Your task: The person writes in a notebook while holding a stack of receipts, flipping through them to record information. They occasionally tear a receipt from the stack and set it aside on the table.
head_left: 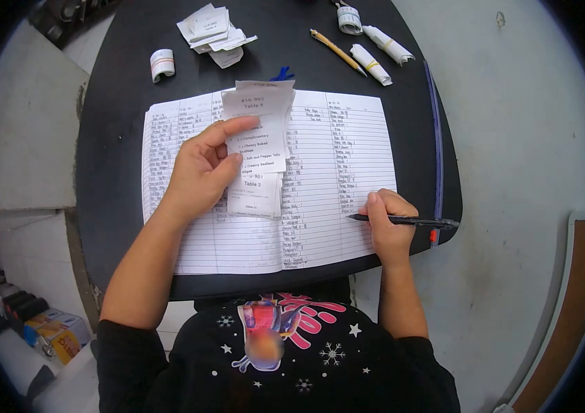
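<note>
An open lined notebook with columns of handwriting lies on the dark table. Above its middle, my left hand pinches several printed receipts between thumb and fingers; the front one reads "Table 9", and another below it reads "Table 3". My right hand rests on the right page, closed around a black pen. The pen's tip points left, close to the lower end of the right-hand column of writing. Part of the left page is hidden behind the receipts and my left hand.
Behind the notebook are a pile of paper slips, a rolled paper bundle, a wooden pen and more rolled bundles. A blue strip runs along the right side of the black table.
</note>
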